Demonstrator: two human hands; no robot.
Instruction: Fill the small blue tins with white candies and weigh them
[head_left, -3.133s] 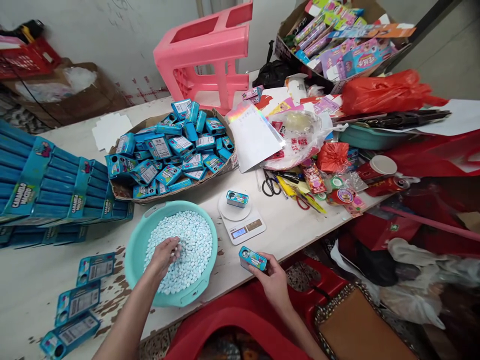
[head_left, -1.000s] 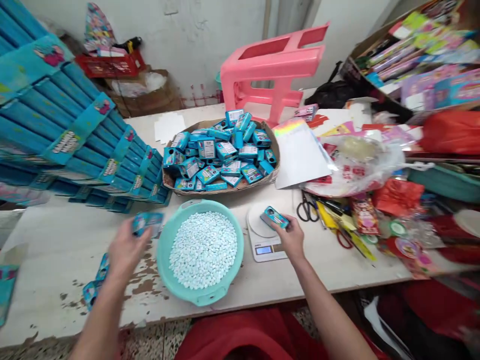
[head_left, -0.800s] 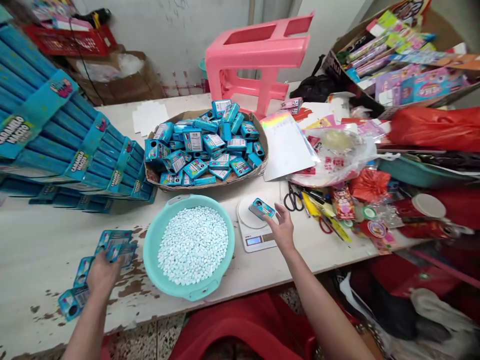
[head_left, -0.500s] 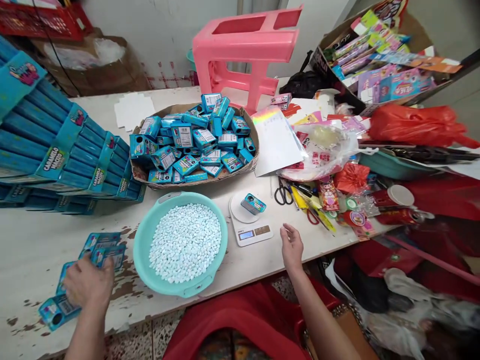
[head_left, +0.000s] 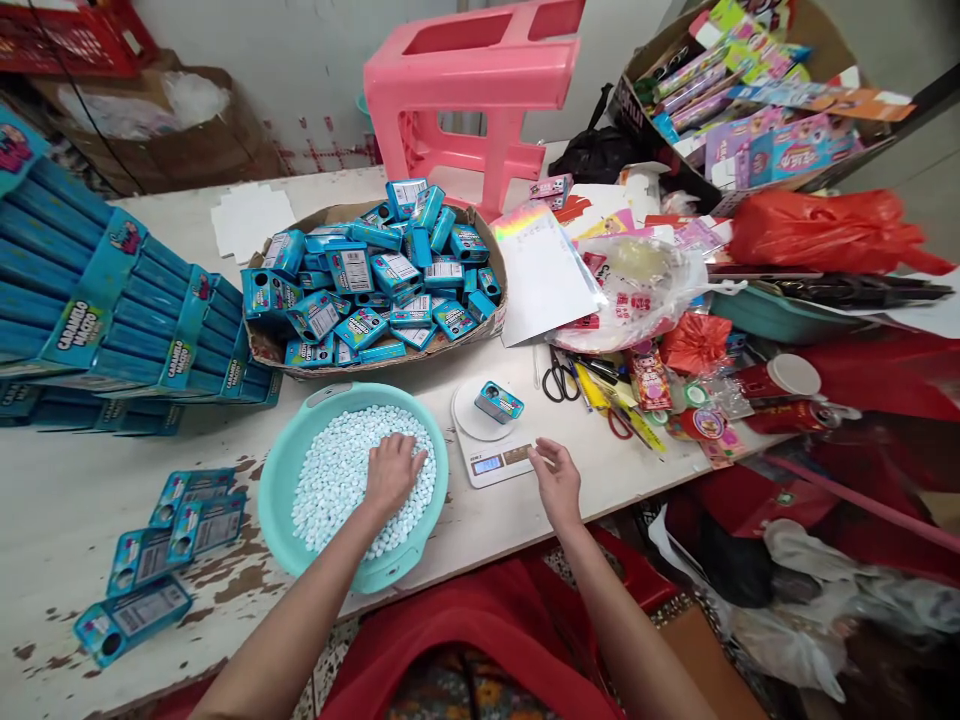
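Observation:
My left hand point(head_left: 392, 474) rests on the small white candies point(head_left: 330, 490) in a mint-green basin point(head_left: 276, 545). Its fingers are a little apart and bent down, their tips partly hidden. Just right of the basin stands a white kitchen scale point(head_left: 487, 473) with a lit display. A small blue candy box point(head_left: 499, 402) lies on its round plate. My right hand point(head_left: 559, 485) hovers at the scale's front right corner, fingers loosely curved and apart, nothing in it. Several flat blue cartons point(head_left: 142, 615) lie on the table left of the basin.
Behind the basin, a cardboard tray point(head_left: 300, 372) is heaped with filled-out blue boxes. Blue display stands point(head_left: 150, 300) rise at left. Scissors point(head_left: 559, 376), pens and wrappers lie right of the scale. A pink stool point(head_left: 465, 90) lies on its side at the back.
My left hand has left the flat blue cartons and moved right into the basin of candies. My right hand has come slightly left, closer to the scale. The view has shifted a little.

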